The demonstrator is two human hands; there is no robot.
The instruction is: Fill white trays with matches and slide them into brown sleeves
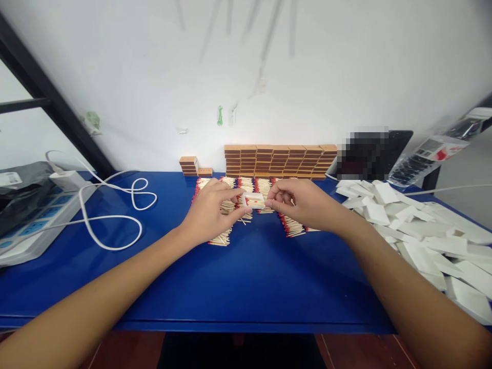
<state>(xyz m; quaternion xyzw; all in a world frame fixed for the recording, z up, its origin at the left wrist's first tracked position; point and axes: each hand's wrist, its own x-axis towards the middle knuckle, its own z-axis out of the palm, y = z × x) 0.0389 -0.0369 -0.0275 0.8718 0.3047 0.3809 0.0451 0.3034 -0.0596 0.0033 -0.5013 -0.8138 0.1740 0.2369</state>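
My left hand (213, 207) grips a small white matchbox tray (253, 197) by its left end, between thumb and fingers. A few pale matchsticks (254, 201) with red heads lie in this tray. At the tray's right end, my right hand (300, 201) is closed in a pinch, and matchsticks reach to its fingertips; how many it holds is hidden. Behind and beneath both hands, loose red-headed matches lie in several heaps, including a left heap (220, 239) and a right heap (292, 226).
Stacked matchboxes (279, 163) line the wall, with a smaller stack (188, 166) to their left. White empty trays (426, 236) pile up at the right. A power strip (46, 218) and white cable (86, 215) lie at the left of the blue table (246, 287).
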